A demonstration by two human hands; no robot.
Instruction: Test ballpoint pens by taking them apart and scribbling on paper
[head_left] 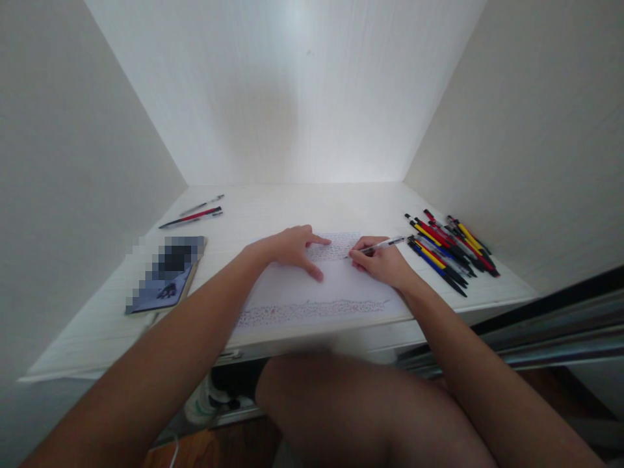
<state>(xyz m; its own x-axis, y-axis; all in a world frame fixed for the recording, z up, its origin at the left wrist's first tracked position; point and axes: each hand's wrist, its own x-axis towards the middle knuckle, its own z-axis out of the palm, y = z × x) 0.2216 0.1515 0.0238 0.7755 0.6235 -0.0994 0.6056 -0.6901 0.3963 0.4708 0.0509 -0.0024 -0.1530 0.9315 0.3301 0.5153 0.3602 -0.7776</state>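
A sheet of paper (336,284) lies on the white desk, with dense small handwriting along its far part and a second written band near its front edge. Between the two bands the paper is blank. My left hand (295,246) rests on the sheet's left side, thumb and index finger spread apart. My right hand (383,262) grips a clear-barrelled pen (389,242), its tip at the right end of the upper writing. The pen leans up toward the right. Some of the paper is hidden under both hands.
Many pens in several colours (446,244) lie heaped at the right. A tablet or phone with a partly blurred screen (168,276) is at the left, with a few pens (195,213) behind it. White panels enclose the desk (292,201). My legs are under its front edge.
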